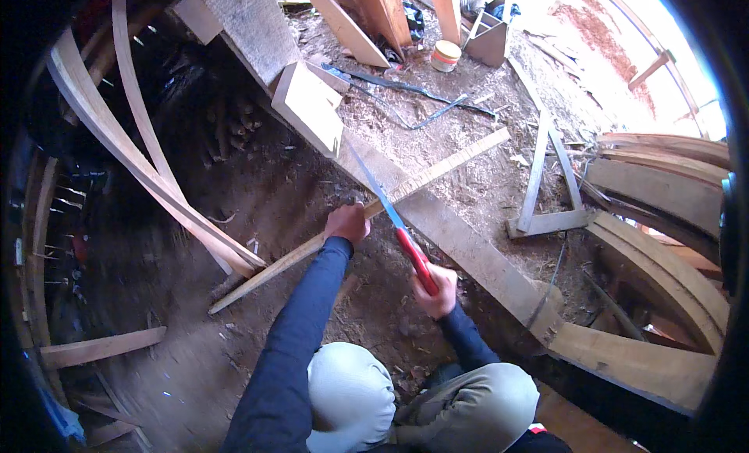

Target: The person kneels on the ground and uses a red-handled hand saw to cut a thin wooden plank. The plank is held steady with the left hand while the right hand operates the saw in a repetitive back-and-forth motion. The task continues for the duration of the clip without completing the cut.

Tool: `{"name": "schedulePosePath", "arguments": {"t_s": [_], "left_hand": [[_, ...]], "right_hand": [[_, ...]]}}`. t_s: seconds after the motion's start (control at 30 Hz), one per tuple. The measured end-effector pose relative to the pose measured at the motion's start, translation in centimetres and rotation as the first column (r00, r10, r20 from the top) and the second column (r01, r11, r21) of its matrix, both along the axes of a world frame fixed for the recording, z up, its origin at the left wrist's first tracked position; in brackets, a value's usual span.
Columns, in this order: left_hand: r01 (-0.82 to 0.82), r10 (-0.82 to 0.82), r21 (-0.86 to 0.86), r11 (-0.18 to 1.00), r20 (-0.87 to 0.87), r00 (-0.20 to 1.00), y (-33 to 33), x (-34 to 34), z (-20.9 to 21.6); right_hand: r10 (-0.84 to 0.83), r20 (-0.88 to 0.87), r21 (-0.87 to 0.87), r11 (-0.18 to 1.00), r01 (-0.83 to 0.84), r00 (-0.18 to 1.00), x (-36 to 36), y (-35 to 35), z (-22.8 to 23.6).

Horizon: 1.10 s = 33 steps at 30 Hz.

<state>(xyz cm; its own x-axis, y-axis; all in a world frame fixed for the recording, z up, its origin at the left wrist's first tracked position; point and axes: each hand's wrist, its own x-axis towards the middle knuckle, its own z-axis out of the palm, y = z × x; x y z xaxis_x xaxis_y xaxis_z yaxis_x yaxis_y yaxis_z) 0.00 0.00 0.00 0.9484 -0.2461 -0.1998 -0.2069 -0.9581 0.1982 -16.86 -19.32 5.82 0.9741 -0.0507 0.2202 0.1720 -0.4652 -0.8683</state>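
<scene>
A long thin wooden strip (456, 161) lies slantwise across a thick plank (460, 227), its near end reaching down to the left. My left hand (348, 223) is closed around the strip, just left of the plank. In my right hand (435, 292) is the red handle of a handsaw (416, 260), gripped with the fingers wrapped round it. The saw's narrow blade points up and to the left and crosses the strip right beside my left hand. Whether its teeth have cut into the wood is too small to tell.
Pale wooden blocks (308, 106) sit on the plank's far part. Beyond it lie a bow-like metal frame (413, 94), a round tub (445, 55) and a wooden box (488, 40). A triangular wooden frame (546, 219) and curved timbers (655, 188) are at right; long boards (156, 172) lean at left.
</scene>
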Motion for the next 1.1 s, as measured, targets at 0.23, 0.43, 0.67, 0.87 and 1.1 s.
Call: {"name": "schedulePosePath", "arguments": {"t_s": [0.23,0.43,0.67,0.87,1.1], "left_hand": [[0.003,-0.002,-0.014,1.000,0.062,0.998,-1.0,0.3,0.3],[-0.017,0.017,-0.011,1.000,0.006,1.000,-1.1,0.3,0.9],[-0.044,0.044,-0.016,0.999,-0.038,0.998,-0.7,0.7,1.4],[-0.049,0.049,0.032,0.998,-0.026,0.998,-1.2,0.5,1.5],[-0.062,0.063,0.057,0.996,-0.015,0.998,-0.9,0.4,1.7]], "right_hand": [[0.196,0.082,-0.008,0.981,-0.196,0.977,1.2,-0.9,1.1],[0.026,0.029,0.097,0.995,-0.029,0.999,-0.8,-1.4,0.1],[0.042,-0.037,0.074,0.997,-0.040,0.998,-3.9,-2.4,1.6],[0.084,0.049,0.046,0.995,-0.086,0.995,-3.9,-1.8,2.3],[-0.008,-0.089,0.104,0.994,0.017,0.996,-2.6,-1.6,1.8]]}}
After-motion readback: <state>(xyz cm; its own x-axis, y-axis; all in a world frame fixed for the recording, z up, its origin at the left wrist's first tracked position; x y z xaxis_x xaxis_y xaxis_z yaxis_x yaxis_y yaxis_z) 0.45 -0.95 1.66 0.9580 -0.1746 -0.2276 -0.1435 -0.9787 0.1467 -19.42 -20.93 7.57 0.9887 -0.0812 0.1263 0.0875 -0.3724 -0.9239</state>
